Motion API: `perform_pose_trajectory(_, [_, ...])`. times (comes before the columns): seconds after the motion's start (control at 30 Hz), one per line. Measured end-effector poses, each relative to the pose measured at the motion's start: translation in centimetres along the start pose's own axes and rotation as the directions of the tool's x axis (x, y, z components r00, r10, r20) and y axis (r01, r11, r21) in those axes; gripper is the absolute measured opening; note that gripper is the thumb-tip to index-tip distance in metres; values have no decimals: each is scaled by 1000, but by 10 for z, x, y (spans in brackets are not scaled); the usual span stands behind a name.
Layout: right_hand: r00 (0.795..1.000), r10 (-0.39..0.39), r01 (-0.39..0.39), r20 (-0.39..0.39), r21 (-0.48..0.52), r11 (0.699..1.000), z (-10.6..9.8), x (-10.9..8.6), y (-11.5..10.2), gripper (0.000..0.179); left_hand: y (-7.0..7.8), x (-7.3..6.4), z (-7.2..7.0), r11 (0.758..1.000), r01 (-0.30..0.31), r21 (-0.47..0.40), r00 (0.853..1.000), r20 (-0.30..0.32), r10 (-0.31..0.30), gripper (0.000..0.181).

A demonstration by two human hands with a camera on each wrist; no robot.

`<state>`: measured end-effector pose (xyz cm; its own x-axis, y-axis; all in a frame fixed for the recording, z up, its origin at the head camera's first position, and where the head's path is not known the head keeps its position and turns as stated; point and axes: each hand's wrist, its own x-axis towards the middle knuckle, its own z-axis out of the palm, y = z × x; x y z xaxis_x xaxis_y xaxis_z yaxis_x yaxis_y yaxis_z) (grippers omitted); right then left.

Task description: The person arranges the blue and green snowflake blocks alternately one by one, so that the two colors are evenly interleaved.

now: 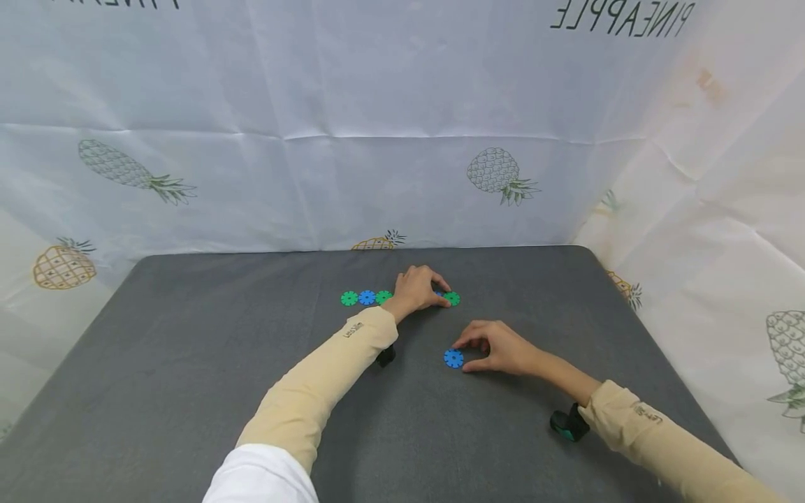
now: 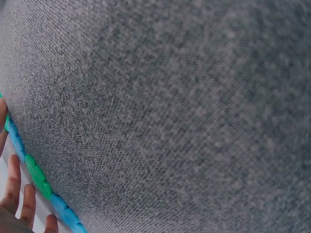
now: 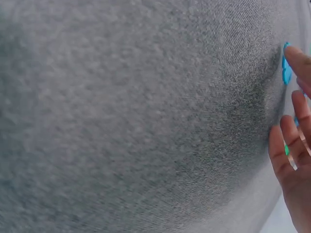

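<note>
A row of notched plastic discs, green and blue by turns, lies along the far part of the table. At the row's right end, my left hand (image 1: 416,288) pinches a green disc (image 1: 451,299) between thumb and forefinger. That hand and its wrist hide the middle of the row; a green disc (image 2: 37,175) and a blue disc (image 2: 66,213) show below its fingers in the left wrist view. Nearer me, my right hand (image 1: 501,347) has thumb and forefinger at opposite edges of a single blue disc (image 1: 453,358), its other fingers (image 3: 278,150) loosely bent.
A dark grey cloth covers the table (image 1: 189,391). Behind it and to the right hang white curtains (image 1: 377,188) printed with pineapples. Black wrist straps (image 1: 569,423) show under both sleeves. The row's left end has a green disc (image 1: 349,298) beside a blue one (image 1: 367,297).
</note>
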<state>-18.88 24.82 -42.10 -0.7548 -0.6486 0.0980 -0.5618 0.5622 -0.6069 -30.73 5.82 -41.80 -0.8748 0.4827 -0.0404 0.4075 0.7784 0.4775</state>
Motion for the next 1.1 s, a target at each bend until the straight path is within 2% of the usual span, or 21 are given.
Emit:
perform_pose_trajectory(0.2, [998, -42, 42, 39, 2, 999, -1, 6, 1, 32, 1, 0, 0, 1000, 2, 13, 1000, -2, -2, 26])
perform_pose_trajectory(0.57, [990, -71, 66, 121, 42, 997, -7, 15, 13, 34, 0, 1, 1, 1000, 15, 4, 1000, -4, -15, 25])
perform_pose_trajectory(0.8, [981, -87, 80, 173, 47, 996, -11, 23, 11, 34, 0, 1, -1, 1000, 17, 12, 1000, 0, -17, 26])
perform_pose_trajectory(1.1, [981, -80, 71, 179, 57, 996, -11, 24, 10, 27, 0, 1, -1, 1000, 7, 25, 1000, -4, -7, 26])
